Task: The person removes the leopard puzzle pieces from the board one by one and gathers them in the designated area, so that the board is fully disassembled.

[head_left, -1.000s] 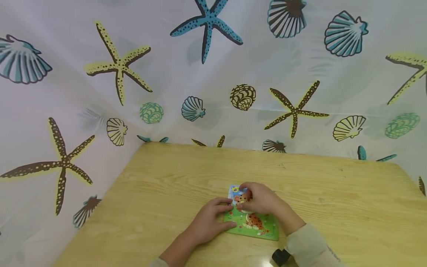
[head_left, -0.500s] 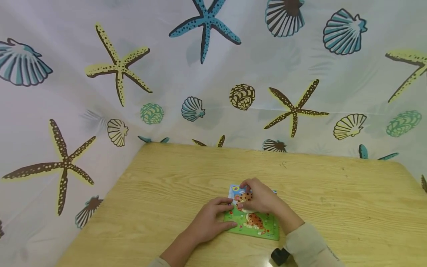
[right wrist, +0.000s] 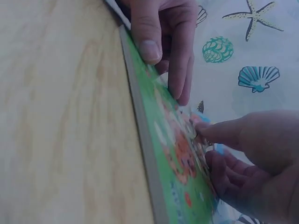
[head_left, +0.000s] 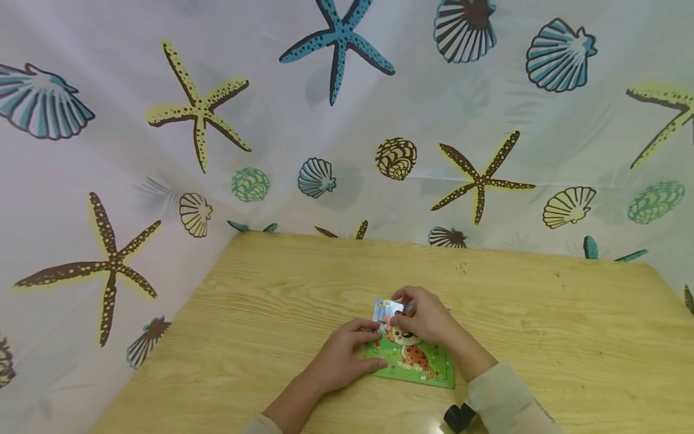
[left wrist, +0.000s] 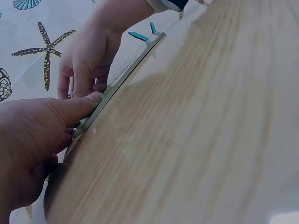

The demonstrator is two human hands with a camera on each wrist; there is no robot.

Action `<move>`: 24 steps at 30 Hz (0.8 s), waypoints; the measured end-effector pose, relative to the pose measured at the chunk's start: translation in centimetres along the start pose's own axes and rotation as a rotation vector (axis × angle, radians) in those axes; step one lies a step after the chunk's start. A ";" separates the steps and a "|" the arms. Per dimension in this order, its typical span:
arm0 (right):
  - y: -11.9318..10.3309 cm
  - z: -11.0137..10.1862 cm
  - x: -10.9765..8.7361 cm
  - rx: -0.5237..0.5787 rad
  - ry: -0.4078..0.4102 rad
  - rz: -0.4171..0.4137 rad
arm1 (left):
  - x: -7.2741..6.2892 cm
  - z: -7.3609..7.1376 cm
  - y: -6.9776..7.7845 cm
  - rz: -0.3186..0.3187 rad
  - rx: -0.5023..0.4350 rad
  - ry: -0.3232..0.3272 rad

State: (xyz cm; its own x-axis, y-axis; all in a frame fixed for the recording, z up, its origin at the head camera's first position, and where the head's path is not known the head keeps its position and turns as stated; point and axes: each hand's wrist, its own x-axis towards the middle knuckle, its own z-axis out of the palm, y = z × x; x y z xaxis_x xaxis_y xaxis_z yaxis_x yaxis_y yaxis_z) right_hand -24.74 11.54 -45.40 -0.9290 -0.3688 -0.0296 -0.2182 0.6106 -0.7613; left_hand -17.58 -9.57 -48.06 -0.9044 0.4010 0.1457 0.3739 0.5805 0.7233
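A jigsaw puzzle (head_left: pixel 414 358) with a spotted leopard cub on green grass lies on the wooden table. My left hand (head_left: pixel 344 355) rests at its left side, fingers fairly straight, with thumb and fingertips touching the board. Across the upper part my right hand (head_left: pixel 425 313) pinches a puzzle piece (head_left: pixel 391 309) of pale blue sky between thumb and fingers; light glares off it. The right hand hides the puzzle's upper right. In the right wrist view, the right thumb and fingers (right wrist: pixel 224 161) meet close over the picture's surface.
The wooden table (head_left: pixel 282 289) extends around the puzzle. A white curtain (head_left: pixel 358 138) printed with starfish and shells hangs along the back and left. Near the right sleeve (head_left: pixel 506 395) sits a small black object (head_left: pixel 458 418).
My right thumb has moved up, uncovering the leopard's face, and the pale blue piece now tilts and catches light. The left hand stays at the puzzle's left side.
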 end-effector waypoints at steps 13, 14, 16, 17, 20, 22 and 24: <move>1.9 -1.7 -0.2 0.328 -0.060 0.000 | 0.2 0.1 -0.6 0.006 0.018 0.022; 2.0 -1.8 -0.4 0.375 -0.066 0.021 | 0.2 0.1 -0.6 0.010 0.013 0.025; 1.9 -2.0 -0.7 0.434 -0.071 0.058 | 0.1 0.2 -0.5 0.018 -0.001 0.029; 1.9 -2.1 -1.0 0.464 -0.075 0.068 | 0.1 0.2 -0.5 0.023 -0.004 0.030; 1.9 -2.6 -1.6 0.506 -0.080 0.075 | 0.1 0.3 -0.5 0.032 -0.007 0.036; 2.0 -3.1 -2.1 0.513 -0.071 0.080 | 0.1 0.3 -0.6 0.034 -0.007 0.035; 2.3 -3.5 -2.4 0.519 -0.052 0.088 | 0.2 0.3 -0.7 0.029 0.000 0.028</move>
State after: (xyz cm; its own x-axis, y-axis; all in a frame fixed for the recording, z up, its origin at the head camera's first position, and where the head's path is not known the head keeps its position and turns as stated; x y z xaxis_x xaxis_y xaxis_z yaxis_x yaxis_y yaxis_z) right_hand -24.08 16.29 -44.86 -0.9183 -0.3740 -0.1302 0.0493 0.2183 -0.9746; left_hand -17.95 -9.72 -48.71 -0.8987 0.3974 0.1854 0.3999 0.5692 0.7184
